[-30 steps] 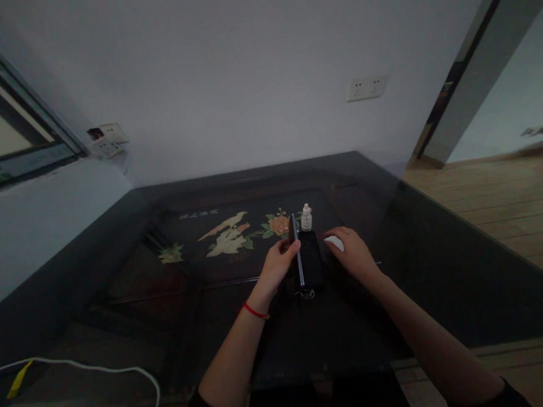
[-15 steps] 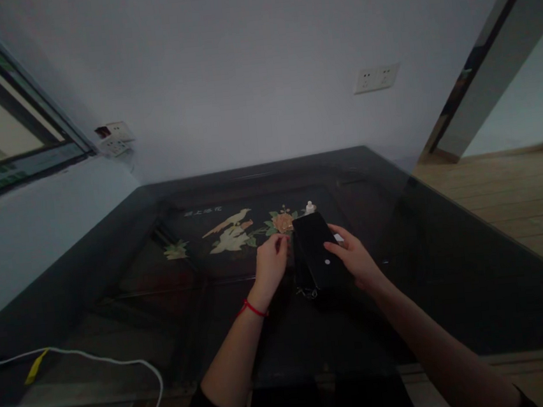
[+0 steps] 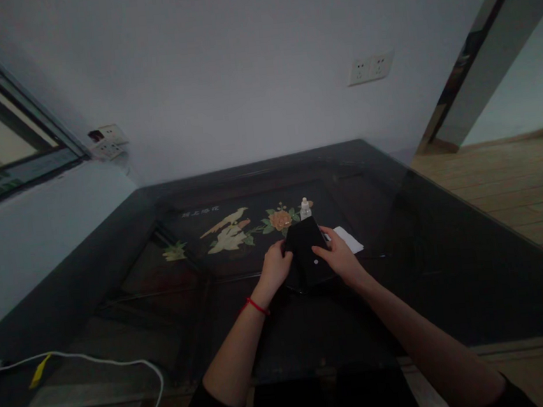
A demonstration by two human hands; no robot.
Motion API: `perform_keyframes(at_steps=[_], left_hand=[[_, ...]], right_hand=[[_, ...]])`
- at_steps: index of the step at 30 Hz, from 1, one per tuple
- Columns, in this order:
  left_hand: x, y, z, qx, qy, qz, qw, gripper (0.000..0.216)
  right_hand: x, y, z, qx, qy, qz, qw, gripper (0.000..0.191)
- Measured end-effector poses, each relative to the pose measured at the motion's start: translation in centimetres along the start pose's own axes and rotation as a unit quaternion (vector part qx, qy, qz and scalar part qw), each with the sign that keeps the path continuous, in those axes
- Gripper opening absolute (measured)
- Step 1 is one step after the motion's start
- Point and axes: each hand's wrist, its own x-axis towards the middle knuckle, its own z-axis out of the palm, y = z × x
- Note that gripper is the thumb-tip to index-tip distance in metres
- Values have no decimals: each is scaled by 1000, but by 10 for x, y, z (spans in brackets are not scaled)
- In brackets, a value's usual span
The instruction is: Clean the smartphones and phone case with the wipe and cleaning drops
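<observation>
A flat black case (image 3: 305, 245) with a small round silver stud is held tilted over the dark table, its kind not clear. My right hand (image 3: 341, 257) grips its right edge, thumb on the front near the stud. My left hand (image 3: 276, 266), wrist in a red cord bracelet, is closed at the case's left edge, thumb and fingers pinched there. Behind the case stands a small clear bottle (image 3: 305, 210) with a white cap. A white sheet or cloth (image 3: 350, 239) lies just beyond my right hand.
The glossy dark table (image 3: 405, 293) carries a bird-and-flower picture (image 3: 230, 236). A white cable (image 3: 99, 358) with a yellow tag (image 3: 40, 371) runs over the near left corner. Wall sockets (image 3: 370, 68) are on the wall behind.
The case has shifted slightly left and my left hand has come onto its left edge. More of the white sheet or cloth and the bottle now shows. The view has moved slightly.
</observation>
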Motion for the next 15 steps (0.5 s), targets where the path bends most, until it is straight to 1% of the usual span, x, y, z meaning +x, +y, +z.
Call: perform_keyframes(at_steps=[3,8,12,15], left_hand=[[-1,1,5,-77,-11,-36,996,25],[-11,8,11,-202,-34,-89,975,33],[-16,12,18,-272,-48,-102,956,30],[-19,13,24,-343,-49,-101,932,30]], right_hand=[[-2,3,5,-3,9,-19,1000,54],[-7,3,12,-4,3,-50,999,54],[-10,1,14,-12,4,-74,997,56],[-10,1,15,-21,8,-86,996,58]])
